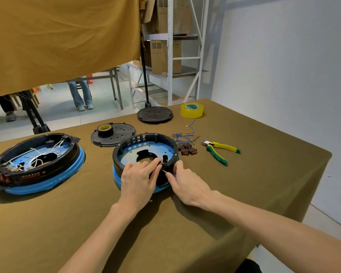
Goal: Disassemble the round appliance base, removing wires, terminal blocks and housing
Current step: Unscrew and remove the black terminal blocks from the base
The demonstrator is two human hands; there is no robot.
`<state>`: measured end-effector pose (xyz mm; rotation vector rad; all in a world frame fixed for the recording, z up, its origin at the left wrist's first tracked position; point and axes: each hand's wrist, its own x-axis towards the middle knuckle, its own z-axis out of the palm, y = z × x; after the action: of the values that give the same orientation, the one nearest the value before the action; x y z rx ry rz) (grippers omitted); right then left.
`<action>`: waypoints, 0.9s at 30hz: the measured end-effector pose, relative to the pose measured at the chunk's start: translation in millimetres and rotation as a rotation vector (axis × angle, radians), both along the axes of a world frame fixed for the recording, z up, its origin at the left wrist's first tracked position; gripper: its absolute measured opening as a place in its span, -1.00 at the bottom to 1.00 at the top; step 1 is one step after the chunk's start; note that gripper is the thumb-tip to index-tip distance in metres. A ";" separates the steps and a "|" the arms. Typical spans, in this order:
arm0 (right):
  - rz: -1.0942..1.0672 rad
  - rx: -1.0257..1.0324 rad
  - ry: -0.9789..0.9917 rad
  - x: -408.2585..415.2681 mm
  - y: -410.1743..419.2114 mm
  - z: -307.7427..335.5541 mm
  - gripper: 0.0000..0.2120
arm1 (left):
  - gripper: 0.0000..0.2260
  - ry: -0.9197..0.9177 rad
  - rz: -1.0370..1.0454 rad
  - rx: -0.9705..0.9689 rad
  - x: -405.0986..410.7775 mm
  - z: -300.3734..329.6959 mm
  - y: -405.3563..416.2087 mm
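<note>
Working at the near rim of the round appliance base, both hands meet on a small black part seated in the black housing ring. The left hand curls its fingers over that part from inside the ring; the right hand pinches something thin and pale just beside it, perhaps a wire end or clip, too small to tell.

The base sits mid-counter on the olive cloth, well back from the near edge. A hard pull could, I judge, snap the plastic seat or jerk the whole base toward the person, since neither hand pins it down. A slipping finger might also catch on the slotted ring wall.

Room is fair. To the right lie the red switches, loose blue wires and the yellow-green cutters, near enough for a swept elbow to scatter them. A second base, with white wires inside, stands well apart on the left. Behind are a black plate with a tape roll, a round grille and yellow tape. The counter's right edge drops away beyond the cutters.
</note>
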<state>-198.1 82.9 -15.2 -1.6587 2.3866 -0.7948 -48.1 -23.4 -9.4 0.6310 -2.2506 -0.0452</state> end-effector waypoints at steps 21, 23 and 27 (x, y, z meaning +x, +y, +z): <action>0.053 0.010 -0.051 -1.7 1.5 8.3 -0.80 | -0.73 0.072 -0.012 -0.090 -2.9 -11.4 -7.6; 0.053 0.016 -0.044 -0.8 1.6 8.6 -0.81 | -0.74 0.078 -0.009 -0.111 -3.6 -13.0 -8.2; 0.047 0.018 -0.043 -0.1 1.8 9.5 -0.81 | -0.76 0.089 -0.001 -0.109 -3.9 -14.7 -6.0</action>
<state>-198.2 84.7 -5.7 -1.6671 2.3100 -0.7906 -52.0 -29.4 -24.1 0.5593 -2.1517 0.0480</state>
